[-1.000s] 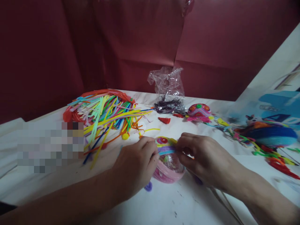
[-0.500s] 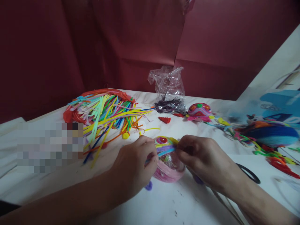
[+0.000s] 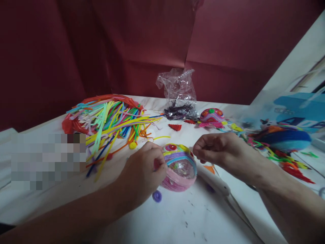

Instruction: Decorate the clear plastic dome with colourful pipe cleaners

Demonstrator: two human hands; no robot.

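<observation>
A round, partly clear ball (image 3: 181, 169) wrapped in pink, purple, blue and yellow fuzzy strips sits on the white table, with a red and white disc (image 3: 170, 147) on its top. Against its left side, my left hand (image 3: 146, 169) is curled with fingertips pressed together; whatever they pinch is hidden. My right hand (image 3: 218, 149) is at the ball's upper right, thumb and fingers pinched, and anything between them is too small to tell. Beneath the right hand lies a white tool with a cord (image 3: 215, 181). A purple coil (image 3: 157, 196) rests below the left hand.
Many colourful fuzzy strips (image 3: 122, 118) spill from a red bag at the back left. Behind are a clear plastic bag (image 3: 179, 91) with dark strips and a decorated pink piece (image 3: 212, 117). A blue wrapped object (image 3: 286, 137) and loose strips lie right.
My right hand has risen slightly off the ball's right side, exposing the white tool and more of the blue strip. The view has shifted slightly, moving the surroundings left.
</observation>
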